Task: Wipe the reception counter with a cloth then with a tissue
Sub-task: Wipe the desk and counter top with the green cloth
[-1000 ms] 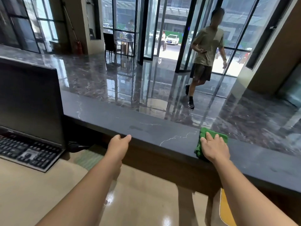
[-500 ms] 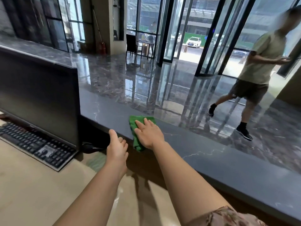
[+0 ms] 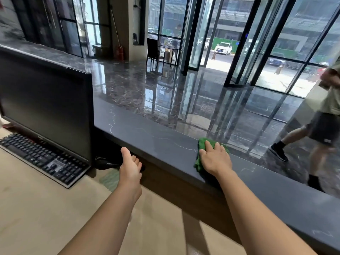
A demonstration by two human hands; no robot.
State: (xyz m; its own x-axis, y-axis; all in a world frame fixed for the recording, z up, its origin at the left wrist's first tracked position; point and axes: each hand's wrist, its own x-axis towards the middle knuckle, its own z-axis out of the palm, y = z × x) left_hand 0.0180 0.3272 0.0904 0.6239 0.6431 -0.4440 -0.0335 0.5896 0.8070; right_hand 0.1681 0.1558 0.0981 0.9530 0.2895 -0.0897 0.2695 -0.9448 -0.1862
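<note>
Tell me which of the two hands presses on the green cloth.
The right hand: it lies flat on the green cloth on the counter. The left hand holds nothing and hovers by the counter's edge.

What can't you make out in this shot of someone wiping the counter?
Head view:
- Cloth: mostly hidden under the right hand.
- Left hand: fingertips turned away behind its own palm; contact with the counter unclear.
- Passer-by: blurred, cut off by the right edge.
- Keyboard: key labels too small; left end cut off.
- Tissue: none in view.
</note>
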